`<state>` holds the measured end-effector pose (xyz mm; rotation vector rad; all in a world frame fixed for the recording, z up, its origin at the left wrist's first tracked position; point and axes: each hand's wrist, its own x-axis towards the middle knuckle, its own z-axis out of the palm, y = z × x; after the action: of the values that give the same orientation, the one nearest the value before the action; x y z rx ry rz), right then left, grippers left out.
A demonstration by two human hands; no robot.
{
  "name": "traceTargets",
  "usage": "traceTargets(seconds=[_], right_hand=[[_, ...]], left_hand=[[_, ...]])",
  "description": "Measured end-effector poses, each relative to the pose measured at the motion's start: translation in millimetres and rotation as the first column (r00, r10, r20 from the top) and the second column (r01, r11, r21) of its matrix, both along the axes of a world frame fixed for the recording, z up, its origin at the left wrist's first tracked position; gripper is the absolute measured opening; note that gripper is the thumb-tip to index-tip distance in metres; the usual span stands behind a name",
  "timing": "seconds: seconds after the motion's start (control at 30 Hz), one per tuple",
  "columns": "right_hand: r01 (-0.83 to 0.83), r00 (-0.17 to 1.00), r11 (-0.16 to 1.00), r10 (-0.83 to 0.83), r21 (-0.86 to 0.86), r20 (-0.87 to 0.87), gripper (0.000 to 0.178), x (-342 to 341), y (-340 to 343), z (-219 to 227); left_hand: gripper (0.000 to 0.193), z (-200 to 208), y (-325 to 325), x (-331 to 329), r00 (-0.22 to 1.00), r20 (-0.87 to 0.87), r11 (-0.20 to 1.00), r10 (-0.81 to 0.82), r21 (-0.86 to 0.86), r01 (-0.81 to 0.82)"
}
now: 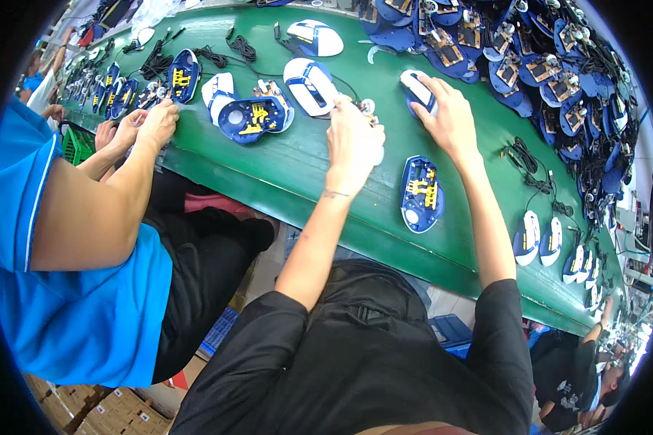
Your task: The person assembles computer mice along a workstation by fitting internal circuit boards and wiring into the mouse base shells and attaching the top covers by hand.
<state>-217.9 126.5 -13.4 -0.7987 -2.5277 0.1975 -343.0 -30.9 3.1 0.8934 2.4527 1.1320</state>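
Observation:
My right hand (448,119) has its thumb and fingers around a white and blue computer mouse shell (416,87) on the green work surface (297,156). To its left, my left hand (352,141) is closed beside a small part with a round wheel (368,107); what its fingers hold is mostly hidden. An upturned blue mouse base (421,194) with yellow inner parts lies between my forearms. Just beyond my left hand rests a white mouse cover (310,85). Further left, another blue base (250,119) with yellow parts leans against white shells.
Blue mouse halves with circuit boards (537,69) are heaped at the far right. Several white and blue mice (527,238) and coiled black cables (526,163) lie on the right. At left, a co-worker in a blue shirt (80,304) handles small parts. Another white mouse (315,38) sits at the back.

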Motion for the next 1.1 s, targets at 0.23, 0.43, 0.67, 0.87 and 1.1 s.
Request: traceTargets(seconds=[0.23,0.43,0.67,0.87,1.1], right_hand=[[-0.088,0.988,0.915,0.13,-0.393,0.081,0.069,56,-116,81],[-0.096,0.95,0.956,0.171,-0.276,0.261,0.073,75,-134,61],[0.015,0.943,0.817,-0.204,-0.577,-0.264,0.046,62,-120,60],[0.356,0.836,0.773,-0.515,-0.525,-0.191,0.034,100,-116,16],[0.053,0.999,0.951,-0.053,-0.303,0.008,0.052,80,-127,25]], left_hand=[[0.06,-14,-41,-8,0.667,0.668,0.758,-0.329,0.609,-0.235],[0.062,-7,-52,0,0.323,0.747,0.646,-0.581,0.665,-0.375],[0.059,-12,-54,-2,0.336,0.74,0.656,-0.582,0.672,-0.344],[0.048,-7,-54,2,0.368,0.736,0.698,-0.567,0.667,-0.259],[0.046,-10,-58,-9,0.022,0.744,0.646,-0.668,0.594,-0.48]])
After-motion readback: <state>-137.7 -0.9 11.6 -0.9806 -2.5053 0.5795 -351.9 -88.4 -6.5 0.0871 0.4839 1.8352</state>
